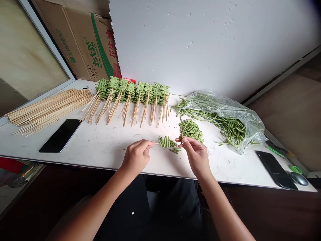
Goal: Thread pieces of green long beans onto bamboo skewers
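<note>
**Half-loaded skewer held level over the table, both hands on it.**

I see a thin bamboo skewer lying almost level across my view, its long axis running left to right and rising slightly rightward, just above the white table. Short green beans sit packed side by side on it, crosswise to the shaft, near its right end. My left hand has its left fingers closed on the shaft; my right hand has its right fingers pinched at the right end, next to the beans. A pile of cut beans lies just beyond the right hand, and finished skewers stand in a row farther back.
</note>
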{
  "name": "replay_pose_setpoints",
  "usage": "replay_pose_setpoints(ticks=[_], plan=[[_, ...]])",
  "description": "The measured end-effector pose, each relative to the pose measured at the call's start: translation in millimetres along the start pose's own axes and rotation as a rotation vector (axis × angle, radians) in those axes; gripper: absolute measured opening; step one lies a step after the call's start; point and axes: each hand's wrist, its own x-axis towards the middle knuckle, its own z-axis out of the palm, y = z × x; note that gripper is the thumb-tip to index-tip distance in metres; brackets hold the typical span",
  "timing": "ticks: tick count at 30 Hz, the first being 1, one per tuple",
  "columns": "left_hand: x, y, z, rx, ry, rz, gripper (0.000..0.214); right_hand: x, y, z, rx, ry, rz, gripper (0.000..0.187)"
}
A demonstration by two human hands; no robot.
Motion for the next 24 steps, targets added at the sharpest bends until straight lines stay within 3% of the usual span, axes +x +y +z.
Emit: replay_pose_setpoints(ticks=[7,13,24], plan=[[1.9,1.7,-1.8,-0.006,0.018,-0.022,0.030,4.0,8.4,-2.2,0.108,-0.009,0.059,0.019],[-1.4,2.2,1.2,0.011,0.010,0.005,0.033,0.1,0.0,0.9,-0.018,0.039,-0.036,0.017],[-3.6,0.1,2.9,0.000,-0.021,0.003,0.039,-9.3,-5.1,12.3,-0.036,0.072,-0.155,0.014]])
